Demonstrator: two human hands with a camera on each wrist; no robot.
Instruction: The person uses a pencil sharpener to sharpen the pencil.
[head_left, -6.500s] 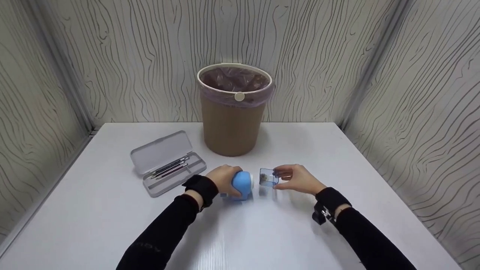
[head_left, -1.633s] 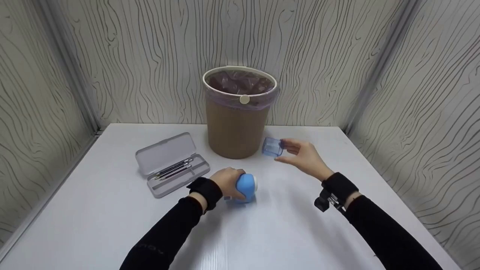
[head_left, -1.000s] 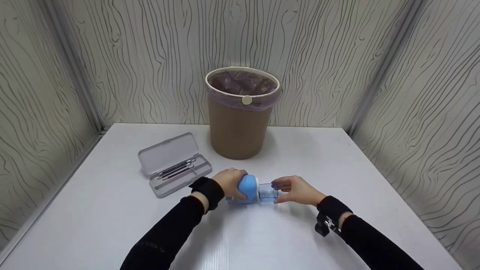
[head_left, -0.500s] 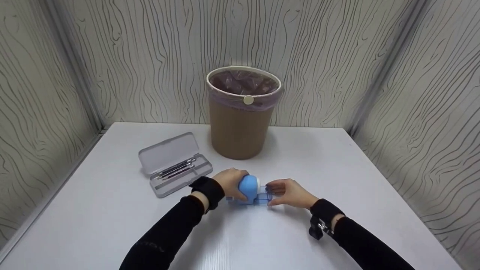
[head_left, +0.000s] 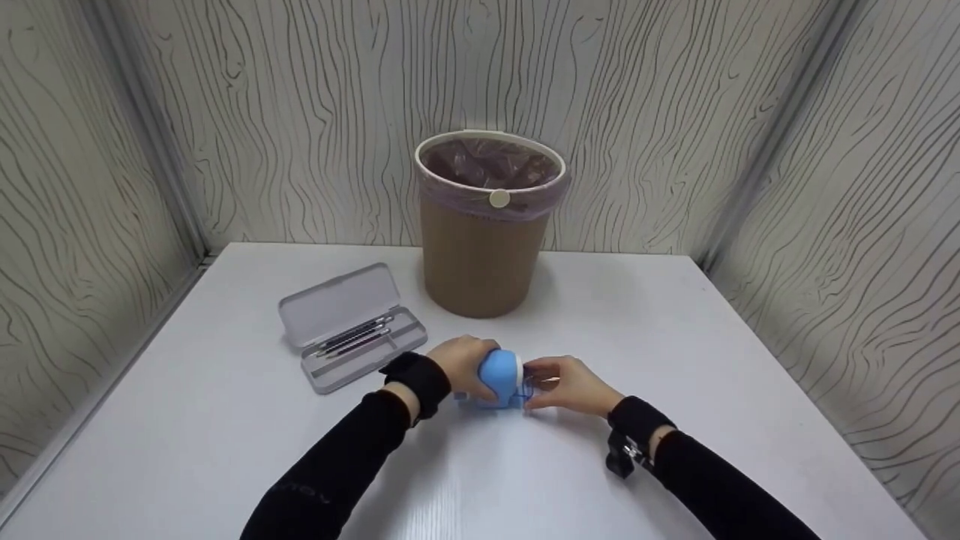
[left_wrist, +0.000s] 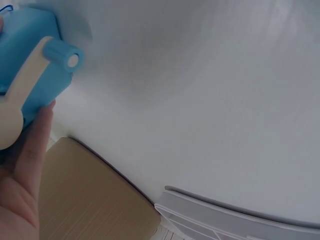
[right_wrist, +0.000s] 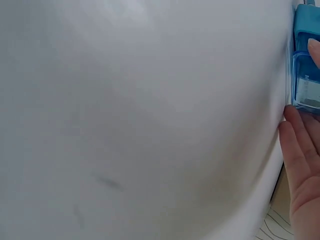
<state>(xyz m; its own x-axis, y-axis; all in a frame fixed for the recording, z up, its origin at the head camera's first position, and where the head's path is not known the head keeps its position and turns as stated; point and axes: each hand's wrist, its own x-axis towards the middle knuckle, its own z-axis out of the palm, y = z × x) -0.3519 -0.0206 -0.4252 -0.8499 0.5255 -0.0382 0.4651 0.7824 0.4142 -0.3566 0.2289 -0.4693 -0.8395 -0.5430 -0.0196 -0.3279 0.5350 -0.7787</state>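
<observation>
On the table, a blue hand-crank pencil sharpener (head_left: 498,376) lies under my left hand (head_left: 463,366), which grips it from the left side. Its cream crank arm with a blue knob (left_wrist: 64,54) shows in the left wrist view. At the sharpener's right end, my right hand (head_left: 571,386) holds the clear blue shavings drawer (right_wrist: 306,82) between thumb and fingers. Most of the drawer now sits inside the sharpener's body, with only its outer end showing in the head view.
An open grey pencil case (head_left: 341,304) with several pencils (head_left: 352,337) lies to the left. Behind the hands stands a brown trash bin (head_left: 482,262) lined with a purple bag. Patterned wall panels (head_left: 337,127) close off the back and both sides.
The drawer, holding shavings at first, was seen emptied near the bin. My right hand then brought it back down and slid it leftward into the sharpener. My left hand kept its grip.
</observation>
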